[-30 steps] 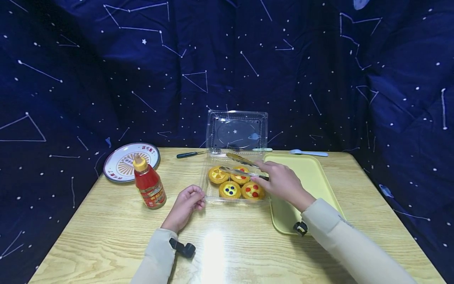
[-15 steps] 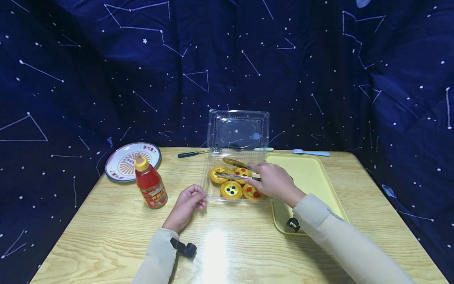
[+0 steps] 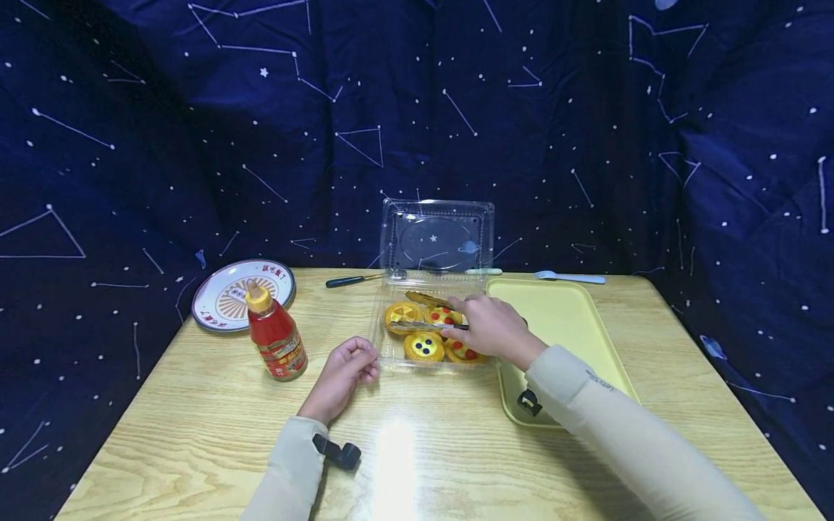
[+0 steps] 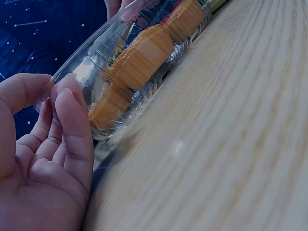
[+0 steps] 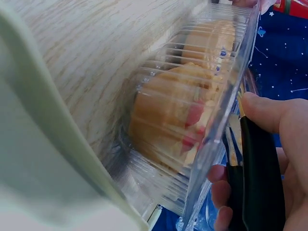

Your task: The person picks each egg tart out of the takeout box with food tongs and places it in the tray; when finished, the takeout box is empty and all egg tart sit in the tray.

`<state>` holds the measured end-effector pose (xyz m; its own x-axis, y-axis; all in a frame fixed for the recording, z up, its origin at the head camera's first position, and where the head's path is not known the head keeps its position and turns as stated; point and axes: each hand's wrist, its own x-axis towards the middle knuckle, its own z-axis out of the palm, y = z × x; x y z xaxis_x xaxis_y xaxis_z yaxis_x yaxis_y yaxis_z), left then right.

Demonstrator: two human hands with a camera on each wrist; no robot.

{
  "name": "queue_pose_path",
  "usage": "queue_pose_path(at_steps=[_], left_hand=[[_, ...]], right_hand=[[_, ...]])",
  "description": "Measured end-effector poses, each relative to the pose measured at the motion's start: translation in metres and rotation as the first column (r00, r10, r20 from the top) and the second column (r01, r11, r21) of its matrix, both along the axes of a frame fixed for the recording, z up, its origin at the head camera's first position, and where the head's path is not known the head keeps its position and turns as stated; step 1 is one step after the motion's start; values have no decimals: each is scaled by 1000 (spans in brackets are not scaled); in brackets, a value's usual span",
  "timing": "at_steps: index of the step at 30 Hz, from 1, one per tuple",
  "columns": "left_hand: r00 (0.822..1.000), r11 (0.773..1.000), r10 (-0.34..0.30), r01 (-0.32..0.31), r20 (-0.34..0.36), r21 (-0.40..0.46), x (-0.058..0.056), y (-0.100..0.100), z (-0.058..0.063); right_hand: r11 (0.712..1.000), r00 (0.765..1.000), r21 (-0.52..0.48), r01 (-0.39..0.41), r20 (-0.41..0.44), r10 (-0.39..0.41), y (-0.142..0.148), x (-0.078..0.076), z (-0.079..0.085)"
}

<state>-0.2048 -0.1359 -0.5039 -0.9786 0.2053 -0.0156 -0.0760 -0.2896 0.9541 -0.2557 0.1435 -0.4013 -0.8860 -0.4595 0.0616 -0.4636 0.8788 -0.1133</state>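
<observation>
Nearest: left hand [image 3: 340,378] pinching the front left corner of the clear plastic clamshell [image 3: 391,349] between thumb and fingers. Thin, light packaging, judged prone to skid or flex upon any slackening of that pinch. Farther left, apart from both: red squeeze bottle [image 3: 280,344], upright. Minor tipping hazard, only from a sideways swing of the same hand.

Inside the clamshell, front row: blue-dotted tart [image 3: 424,347] and front red-dotted tart [image 3: 461,353], both seated in the base. Beyond, right hand [image 3: 498,329] wrapped around the black handles [image 5: 262,178] of metal tongs [image 3: 426,299], arms spread over the rear row. There, also in the base: yellow-topped tart [image 3: 404,312] and rear red-dotted tart [image 3: 443,316], packed close. Unable to confirm contact between tongs and crust. Likely faults: crushed crust from overclosing; smeared topping from too shallow a bite; neighbouring tart dragged along, owing to tight spacing.

Just right of the clamshell: yellow tray [image 3: 567,311], liable to be nudged by a low wrist. Farthest: clear lid [image 3: 435,246], standing open, at risk of being knocked by overreaching tongs.
</observation>
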Motion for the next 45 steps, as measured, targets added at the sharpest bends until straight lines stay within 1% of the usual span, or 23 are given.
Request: queue_pose_path(at_steps=[6, 13, 21, 27, 33, 38, 45], left_hand=[[1000, 1000, 4, -4, 6, -16, 1, -1, 1], [1000, 1000, -7, 7, -1, -12, 1, 0, 1], [1000, 1000, -15, 15, -3, 6, 0, 0, 1], [1000, 1000, -9, 9, 2, -1, 0, 0, 1], [1000, 1000, -11, 11, 1, 3, 1, 0, 2], [1000, 1000, -21, 21, -8, 0, 1, -1, 1], [1000, 1000, -20, 20, -15, 8, 0, 0, 0]], right_hand=[[1000, 999, 8, -15, 40, 15, -5, -3, 1], [999, 998, 22, -31, 54, 29, -7, -7, 3], [1000, 996, 28, -4, 93, 1, -11, -6, 5], [999, 997, 19, -34, 64, 33, -12, -4, 2], [999, 999, 35, -40, 7, 39, -14, -2, -3], [999, 1000, 40, -10, 7, 10, -12, 0, -4], [999, 999, -12, 34, 12, -34, -9, 0, -1]])
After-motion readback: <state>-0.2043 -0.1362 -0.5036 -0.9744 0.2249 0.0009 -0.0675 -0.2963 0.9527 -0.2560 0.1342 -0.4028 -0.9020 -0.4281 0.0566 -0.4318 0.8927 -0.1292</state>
